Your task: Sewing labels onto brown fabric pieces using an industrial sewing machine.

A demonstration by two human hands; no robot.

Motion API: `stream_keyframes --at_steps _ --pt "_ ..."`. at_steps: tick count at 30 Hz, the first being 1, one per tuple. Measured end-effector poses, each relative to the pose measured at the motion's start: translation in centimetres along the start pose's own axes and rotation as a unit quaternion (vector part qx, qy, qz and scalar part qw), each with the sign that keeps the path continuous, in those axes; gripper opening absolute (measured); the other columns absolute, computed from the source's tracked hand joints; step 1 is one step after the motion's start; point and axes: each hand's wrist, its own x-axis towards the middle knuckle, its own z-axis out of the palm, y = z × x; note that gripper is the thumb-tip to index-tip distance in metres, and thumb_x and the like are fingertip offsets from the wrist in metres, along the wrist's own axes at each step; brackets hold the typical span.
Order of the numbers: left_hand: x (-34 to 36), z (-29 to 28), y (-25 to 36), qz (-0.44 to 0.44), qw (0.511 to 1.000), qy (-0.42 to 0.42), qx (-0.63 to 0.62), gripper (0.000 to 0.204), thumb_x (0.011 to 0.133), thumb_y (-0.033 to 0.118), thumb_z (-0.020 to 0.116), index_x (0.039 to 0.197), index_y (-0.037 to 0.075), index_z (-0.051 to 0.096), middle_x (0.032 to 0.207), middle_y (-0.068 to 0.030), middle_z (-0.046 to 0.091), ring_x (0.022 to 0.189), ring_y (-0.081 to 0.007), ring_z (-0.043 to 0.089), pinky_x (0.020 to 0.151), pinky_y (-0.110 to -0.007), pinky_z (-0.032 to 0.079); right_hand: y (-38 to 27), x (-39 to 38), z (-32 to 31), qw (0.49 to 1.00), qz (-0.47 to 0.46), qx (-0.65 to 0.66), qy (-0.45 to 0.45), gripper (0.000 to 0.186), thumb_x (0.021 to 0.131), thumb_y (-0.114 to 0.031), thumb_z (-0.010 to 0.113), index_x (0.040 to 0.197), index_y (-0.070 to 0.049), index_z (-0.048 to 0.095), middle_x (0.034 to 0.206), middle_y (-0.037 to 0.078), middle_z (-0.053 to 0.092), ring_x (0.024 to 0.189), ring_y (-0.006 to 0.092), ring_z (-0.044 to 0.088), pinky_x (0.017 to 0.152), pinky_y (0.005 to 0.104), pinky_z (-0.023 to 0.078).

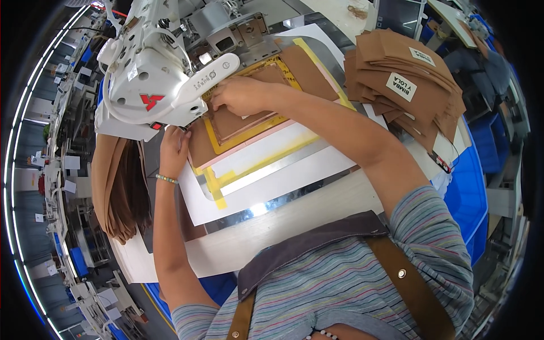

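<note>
A white industrial sewing machine (148, 85) stands over a flat sewing template (213, 131) edged with yellow tape. Brown sheet material (309, 73) lies in the template, with a small pale patch partly showing under my right hand (241, 97). That hand reaches in from the right beside the machine head, its fingers bent together and pointing down onto the brown sheet; whatever is between the fingertips is hidden. At the template's left edge, just below the machine head, my left hand (173, 150) has its fingers curled in, and I cannot see what they pinch.
Brown pieces with white labels (402, 85) are stacked at the right. More brown pieces (116, 187) hang folded at the left. A white board (272, 195) lies under the template. Blue bins (467, 187) stand below the table's right side. A small red-and-black tool (441, 162) lies near the right stack.
</note>
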Motion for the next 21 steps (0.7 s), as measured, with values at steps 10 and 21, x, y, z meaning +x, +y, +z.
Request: stream_keyframes --at_steps 10,21 --pt "-2.1 -0.8 5.2 0.064 0.996 -0.033 0.049 0.034 0.095 0.0 0.069 0.128 0.004 0.072 0.133 -0.0152 0.069 0.125 -0.0377 0.064 0.108 -0.046 0.05 -1.8 -2.1 -0.5 0.999 -0.053 0.004 0.014 0.032 0.09 -0.004 0.061 0.116 -0.01 0.079 0.119 0.008 0.076 0.117 0.0311 0.066 0.103 0.0457 0.054" --pt "-1.7 0.1 10.4 0.071 0.994 -0.075 -0.018 0.037 0.095 0.003 0.072 0.133 0.005 0.07 0.146 -0.0118 0.066 0.135 -0.0358 0.06 0.112 -0.045 0.048 -2.4 -11.6 -7.0 0.96 0.139 -0.205 -0.13 0.031 0.098 -0.01 0.068 0.128 -0.005 0.073 0.136 0.006 0.071 0.13 0.0246 0.061 0.106 0.0378 0.054"
